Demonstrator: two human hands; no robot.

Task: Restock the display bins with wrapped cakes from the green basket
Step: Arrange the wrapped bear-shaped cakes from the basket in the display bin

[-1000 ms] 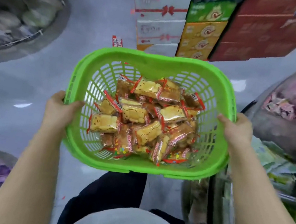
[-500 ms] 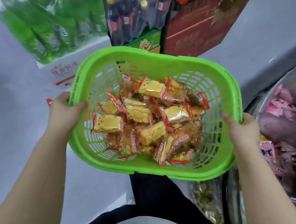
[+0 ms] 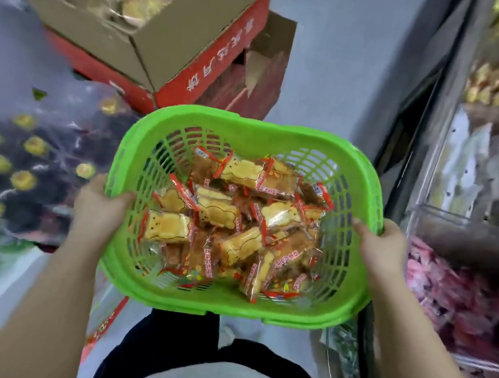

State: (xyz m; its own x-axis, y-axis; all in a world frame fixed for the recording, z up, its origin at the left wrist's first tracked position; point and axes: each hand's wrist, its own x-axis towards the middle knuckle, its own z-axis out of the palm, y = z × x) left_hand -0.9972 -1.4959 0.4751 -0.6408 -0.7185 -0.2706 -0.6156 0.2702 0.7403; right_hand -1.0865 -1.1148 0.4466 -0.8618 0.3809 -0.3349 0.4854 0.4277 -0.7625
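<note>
Hands grip the green basket [image 3: 250, 136] by its two short sides, held in front of the body above the floor; left hand [image 3: 98, 207] is closed over the left rim, right hand [image 3: 379, 245] over the right rim; wrapped cakes [image 3: 233, 219] lie heaped inside; clear display bins [image 3: 485, 200] stand just right, an open cardboard box [image 3: 166, 45] beyond.

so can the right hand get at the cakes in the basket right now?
Probably not as is: the right hand grips the green basket rim, as does the left hand. The wrapped cakes lie uncovered, so nothing blocks them once a hand lets go.
</note>
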